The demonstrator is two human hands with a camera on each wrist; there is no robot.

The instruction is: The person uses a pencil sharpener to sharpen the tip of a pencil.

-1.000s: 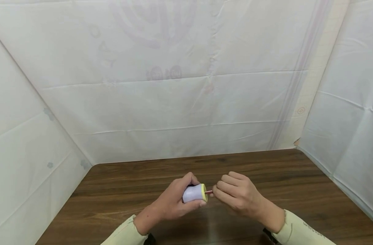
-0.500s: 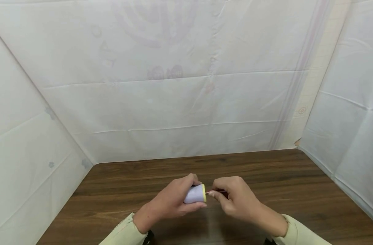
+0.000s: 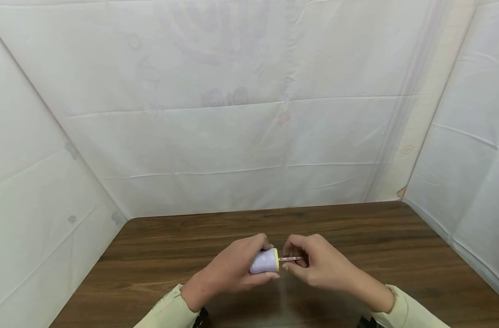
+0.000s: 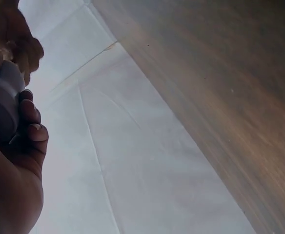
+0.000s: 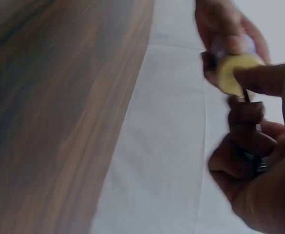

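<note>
Grip of the left hand (image 3: 235,265) clasped round a lilac cylinder (image 3: 264,262), right hand (image 3: 325,266) pinching a pencil (image 3: 291,258) against its yellow right end (image 3: 276,260), both over the wooden surface (image 3: 184,241), near side.

The sharpener (image 3: 264,261) is sitting in the left hand (image 3: 233,266). To its right, the pencil (image 3: 291,258) is running into the right hand (image 3: 323,266), its tip maybe poking inside the sharpener. Both hands are hanging over the table (image 3: 192,228). A back sheet (image 3: 233,141) is standing behind it, with side sheets (image 3: 475,182) standing left and right.
</note>
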